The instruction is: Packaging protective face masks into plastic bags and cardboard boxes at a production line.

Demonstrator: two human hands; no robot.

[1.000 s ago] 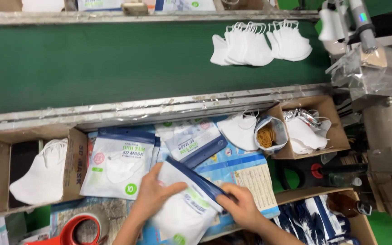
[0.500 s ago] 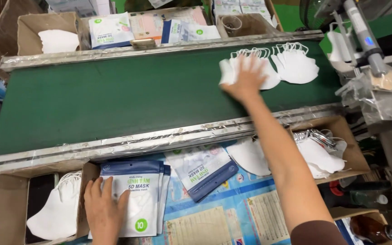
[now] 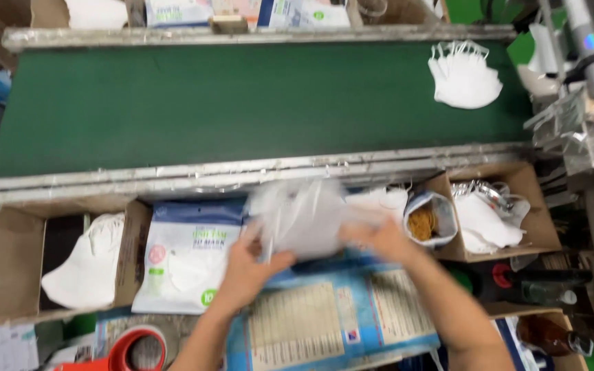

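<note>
— Masks (image 3: 307, 216), a white bundle of them, blurred by motion; that's what sits between both hands, just below the metal rail (image 3: 173, 180) of the conveyor, above the blue printed sheet (image 3: 324, 323) on the work surface.

— How are the hands on it?

— Left hand (image 3: 245, 271) comes up from below, fingers curled onto the lower left edge of the bundle. Right hand (image 3: 379, 240) closes on its right side. Both are gripping it, though the blur hides the exact finger placement.

— What lies around them?

— Just left of the left hand, a stack of white-and-blue mask packets (image 3: 187, 257) lies flat. Further left, an open cardboard box (image 3: 8, 268) holds more white masks (image 3: 84, 264). To the right of the right hand stands a small pouch of rubber bands (image 3: 424, 223), tan coils showing at its mouth, and beside that another cardboard box (image 3: 537, 227) with white masks and clear wrapping.

— And the belt?

— Green conveyor belt (image 3: 242, 103), with one pile of white masks (image 3: 463, 75) at its far right end, well apart from the hands. A red tape roll (image 3: 139, 347) sits at the bottom left edge.
</note>
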